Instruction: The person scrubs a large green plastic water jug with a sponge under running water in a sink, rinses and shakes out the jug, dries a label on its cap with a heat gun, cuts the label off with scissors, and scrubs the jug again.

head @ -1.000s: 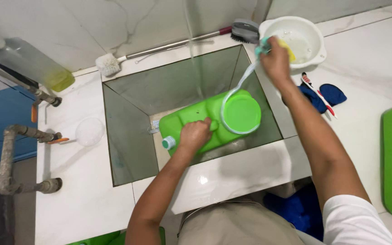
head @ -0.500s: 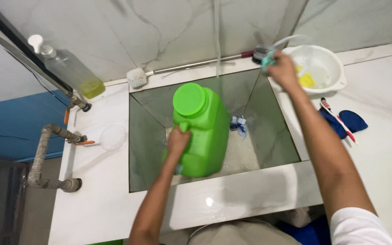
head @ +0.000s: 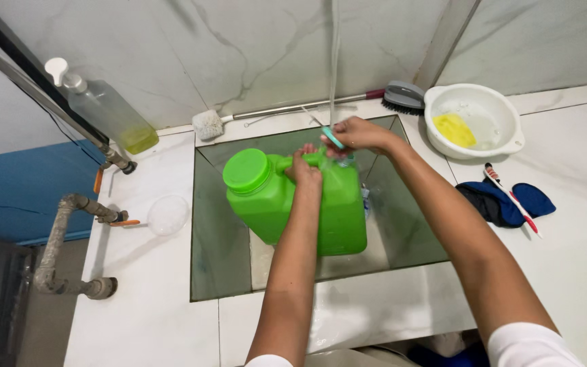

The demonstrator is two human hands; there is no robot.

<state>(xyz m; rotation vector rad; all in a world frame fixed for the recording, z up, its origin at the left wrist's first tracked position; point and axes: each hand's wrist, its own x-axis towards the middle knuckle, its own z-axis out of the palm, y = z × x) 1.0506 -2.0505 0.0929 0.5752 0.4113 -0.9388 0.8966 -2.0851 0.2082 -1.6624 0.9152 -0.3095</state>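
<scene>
Light: bright, even, overhead; colours saturated. Soft glare on the wet counter edge below the left hand. Faint shadows fall under both forearms into the sink. Right hand slightly motion-blurred; water stream above it streaked. Wide-angle bending of straight lines far left of the hands.

The jug fills the middle of the sink, leaving narrow gaps left and right. The brush and its long handle line the back ledge. The right counter is crowded by the basin and cloth; the front ledge lies open.
</scene>
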